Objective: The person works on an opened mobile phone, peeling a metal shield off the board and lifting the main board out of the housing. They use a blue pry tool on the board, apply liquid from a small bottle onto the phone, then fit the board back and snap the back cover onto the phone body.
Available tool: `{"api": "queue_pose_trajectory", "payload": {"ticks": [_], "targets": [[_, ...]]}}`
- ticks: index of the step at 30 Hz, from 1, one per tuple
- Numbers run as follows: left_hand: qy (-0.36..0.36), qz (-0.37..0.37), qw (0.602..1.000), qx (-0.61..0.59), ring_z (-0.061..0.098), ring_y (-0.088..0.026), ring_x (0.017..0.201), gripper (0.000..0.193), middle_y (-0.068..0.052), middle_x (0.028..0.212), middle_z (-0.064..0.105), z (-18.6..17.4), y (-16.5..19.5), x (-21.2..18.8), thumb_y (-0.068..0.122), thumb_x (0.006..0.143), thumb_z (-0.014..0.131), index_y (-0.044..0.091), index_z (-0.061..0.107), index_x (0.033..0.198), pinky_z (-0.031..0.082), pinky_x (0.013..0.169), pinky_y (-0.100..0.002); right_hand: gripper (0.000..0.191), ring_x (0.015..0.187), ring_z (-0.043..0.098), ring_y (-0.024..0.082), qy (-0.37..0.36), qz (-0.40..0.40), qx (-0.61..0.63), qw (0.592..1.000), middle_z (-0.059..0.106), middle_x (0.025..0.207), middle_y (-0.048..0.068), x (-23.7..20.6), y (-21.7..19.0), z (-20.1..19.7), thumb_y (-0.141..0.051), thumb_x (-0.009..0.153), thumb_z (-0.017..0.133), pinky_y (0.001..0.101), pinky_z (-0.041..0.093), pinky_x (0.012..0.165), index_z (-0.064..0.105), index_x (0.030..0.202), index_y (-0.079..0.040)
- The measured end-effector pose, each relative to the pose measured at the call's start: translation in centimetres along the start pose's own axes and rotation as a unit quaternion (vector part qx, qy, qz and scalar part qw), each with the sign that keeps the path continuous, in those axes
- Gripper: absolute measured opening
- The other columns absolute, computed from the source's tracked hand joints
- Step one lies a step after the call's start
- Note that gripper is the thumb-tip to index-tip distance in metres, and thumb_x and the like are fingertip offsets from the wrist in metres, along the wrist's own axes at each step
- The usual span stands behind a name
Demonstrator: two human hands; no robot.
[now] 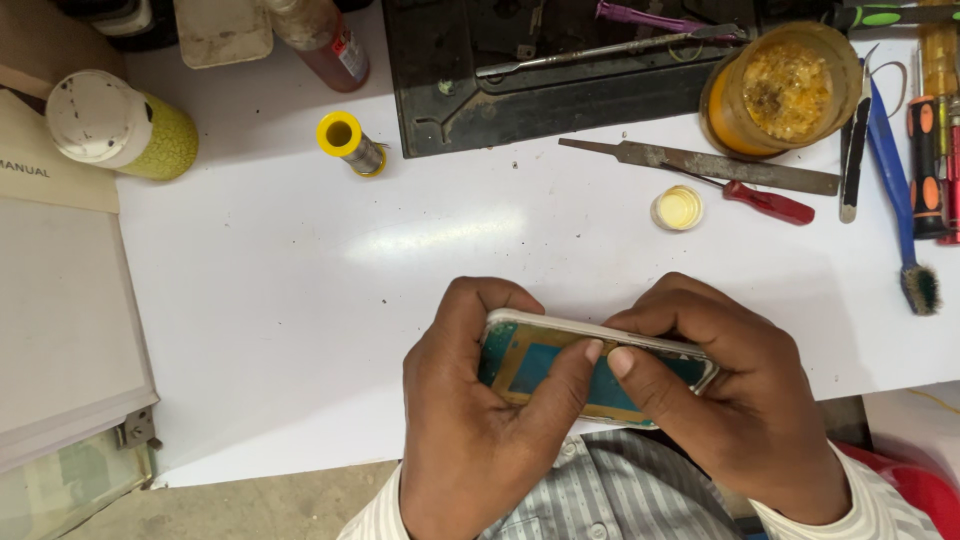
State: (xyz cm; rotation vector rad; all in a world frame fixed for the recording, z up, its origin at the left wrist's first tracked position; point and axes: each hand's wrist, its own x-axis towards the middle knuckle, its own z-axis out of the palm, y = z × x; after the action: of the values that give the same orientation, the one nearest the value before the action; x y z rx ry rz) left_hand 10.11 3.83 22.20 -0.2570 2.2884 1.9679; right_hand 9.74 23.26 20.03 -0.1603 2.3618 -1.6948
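View from above of a white counter (300, 300). Both hands grip an opened phone frame (600, 365), held near the counter's front edge, just above the person's striped shirt (610, 490). The frame has a pale rim w/ teal and gold inside. Left hand (480, 420): fingers wrapped round the frame's left end, thumb pressed on its inner face. Right hand (730, 390): fingers curled over the top edge and right end, thumb meeting the left thumb at centre.

Behind the hands, well apart: small round pot of yellow paste (677, 208), red-handled screwdriver (765, 202), flat metal file (700, 163), amber jar (780, 90) w/ crusty yellow stuff, blue brush (900, 210). Further left: yellow spool (350, 142), green can w/ white lid (120, 125). Black tray (540, 90) sits at the back.
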Motion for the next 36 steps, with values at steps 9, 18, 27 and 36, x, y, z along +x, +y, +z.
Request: {"api": "queue_pose_trajectory", "payload": {"ticks": [9,18,27,36], "targets": [[0.029,0.032,0.998,0.040,0.072,-0.007,0.064,0.031,-0.006,0.073,0.073,0.5,-0.7,-0.2,0.016,0.084,0.081,0.003,0.057,0.100,0.057,0.054,-0.023,0.009,0.069,0.058,0.011,0.015,-0.024,-0.028,0.999,0.064,0.081,0.005,0.6,0.5,0.7,-0.007,0.088,0.072,0.0261,0.045,0.061,0.072,0.094,0.000],[0.048,-0.060,0.993,-0.095,0.062,-0.006,0.065,0.028,-0.005,0.074,0.067,-0.1,-1.0,0.3,0.012,0.086,0.079,0.003,0.055,0.098,0.051,0.053,-0.021,0.029,0.090,0.069,0.011,0.018,0.057,0.146,0.987,0.073,0.100,0.010,0.1,0.5,-0.2,-0.006,0.092,0.068,0.0273,0.059,0.072,0.067,0.118,0.005],[0.041,0.207,0.962,0.173,0.065,-0.027,0.103,0.026,-0.015,0.108,0.066,-0.7,-0.2,0.1,0.010,0.083,0.074,0.003,0.071,0.107,0.054,0.083,-0.038,0.023,0.085,0.074,0.013,0.005,0.087,0.134,0.987,0.075,0.097,0.012,0.1,1.0,-0.2,-0.007,0.094,0.065,0.0296,0.064,0.067,0.069,0.113,0.006],[-0.044,0.119,0.976,0.174,0.064,-0.023,0.091,0.020,-0.006,0.090,0.074,-1.2,0.4,0.8,0.018,0.084,0.075,0.008,0.079,0.101,0.051,0.075,-0.037,0.019,0.083,0.070,0.009,0.025,0.068,0.129,0.989,0.073,0.093,0.008,0.0,0.6,0.3,-0.008,0.096,0.065,0.0256,0.058,0.067,0.068,0.111,0.003]]}}
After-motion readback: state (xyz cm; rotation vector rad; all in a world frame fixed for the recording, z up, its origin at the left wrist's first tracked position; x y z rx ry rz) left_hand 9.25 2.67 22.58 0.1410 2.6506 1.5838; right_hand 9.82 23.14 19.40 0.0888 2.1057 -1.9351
